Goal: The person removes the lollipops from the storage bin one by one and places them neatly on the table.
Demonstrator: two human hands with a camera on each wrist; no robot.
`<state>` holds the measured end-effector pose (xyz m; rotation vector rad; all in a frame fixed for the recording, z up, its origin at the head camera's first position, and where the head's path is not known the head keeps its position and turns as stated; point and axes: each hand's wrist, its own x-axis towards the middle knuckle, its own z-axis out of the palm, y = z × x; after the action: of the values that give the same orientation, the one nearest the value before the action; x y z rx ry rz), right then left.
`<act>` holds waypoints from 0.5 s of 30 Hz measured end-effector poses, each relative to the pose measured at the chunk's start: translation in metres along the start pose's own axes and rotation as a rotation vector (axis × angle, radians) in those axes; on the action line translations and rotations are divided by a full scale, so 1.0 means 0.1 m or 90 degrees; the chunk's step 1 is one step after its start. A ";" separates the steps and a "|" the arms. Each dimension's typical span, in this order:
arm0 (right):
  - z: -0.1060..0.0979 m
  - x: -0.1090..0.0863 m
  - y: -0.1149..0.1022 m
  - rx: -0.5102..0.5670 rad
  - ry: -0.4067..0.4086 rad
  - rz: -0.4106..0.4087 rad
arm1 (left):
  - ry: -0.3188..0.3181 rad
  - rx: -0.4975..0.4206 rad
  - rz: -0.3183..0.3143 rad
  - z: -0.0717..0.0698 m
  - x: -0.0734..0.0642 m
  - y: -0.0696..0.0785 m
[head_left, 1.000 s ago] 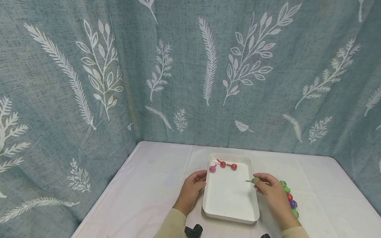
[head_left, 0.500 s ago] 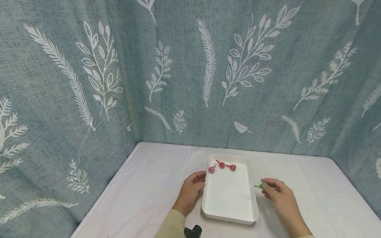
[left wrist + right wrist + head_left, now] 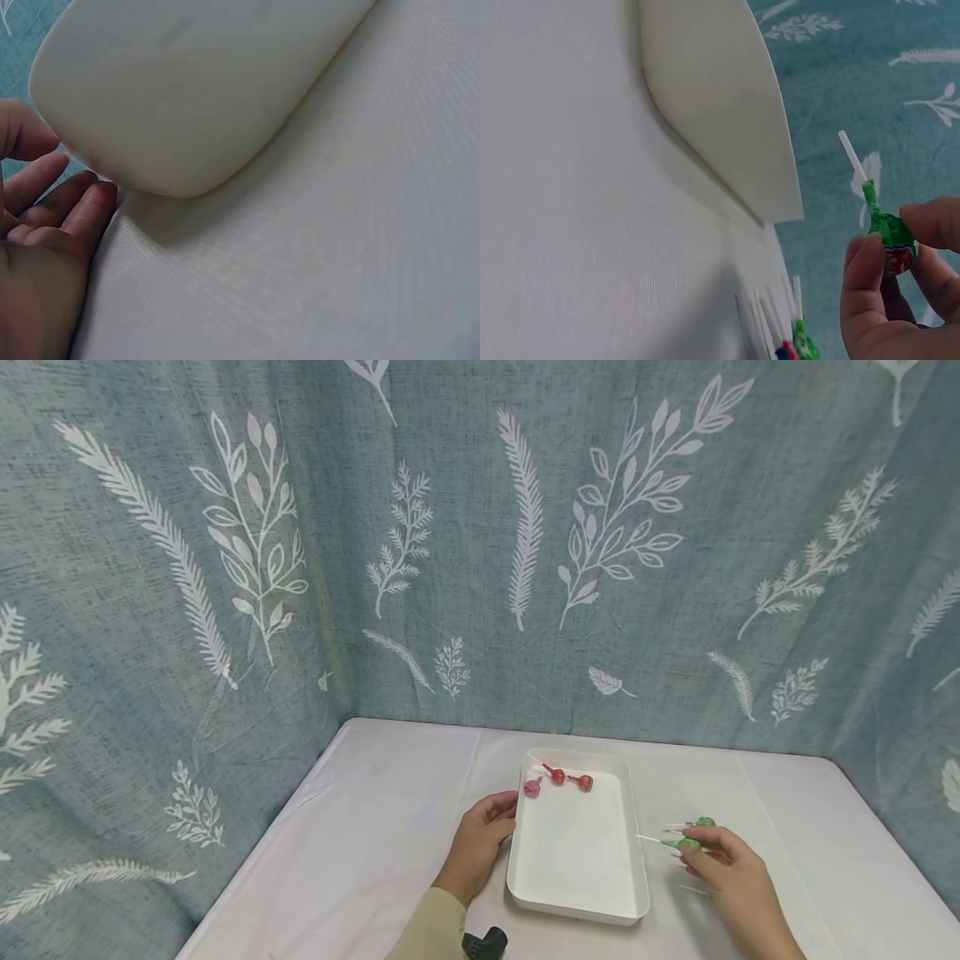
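Note:
My right hand [image 3: 733,870] pinches a green-wrapped lollipop [image 3: 891,234] by its candy end between thumb and fingertips, its white stick pointing at the tray. It hovers just right of the white tray [image 3: 577,860], over a row of lollipops partly hidden behind it. One of these, a green lollipop [image 3: 703,822], shows past the fingers; several sticks stick out in the right wrist view. My left hand [image 3: 483,837] rests by the tray's left side, fingertips right at its wall. Inside the tray's far left lie a pink lollipop [image 3: 532,788] and two red lollipops [image 3: 557,776].
The tray stands on a white-covered table [image 3: 405,802]. Behind and beside the table hangs a blue-green curtain [image 3: 465,568] with white leaf prints. A black device [image 3: 486,943] shows by the left wrist at the bottom edge.
My right hand has drawn back from over the tray's right rim, moving right and nearer to me with the green lollipop. The left hand stays at the tray's side.

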<state>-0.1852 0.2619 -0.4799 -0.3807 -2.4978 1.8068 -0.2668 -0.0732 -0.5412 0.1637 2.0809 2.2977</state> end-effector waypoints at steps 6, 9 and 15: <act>-0.12 -0.01 0.04 0.025 0.019 0.032 | 0.005 0.009 -0.004 0.01 -0.02 0.01; -0.19 -0.03 0.07 0.036 0.022 0.034 | 0.004 0.014 -0.002 0.01 -0.03 0.01; -0.32 -0.06 0.14 0.019 -0.004 0.062 | 0.003 0.014 0.000 0.00 -0.01 0.00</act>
<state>-0.1716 0.2948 -0.4822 -0.5035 -2.4950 1.8803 -0.2658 -0.0729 -0.5409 0.1597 2.1098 2.2779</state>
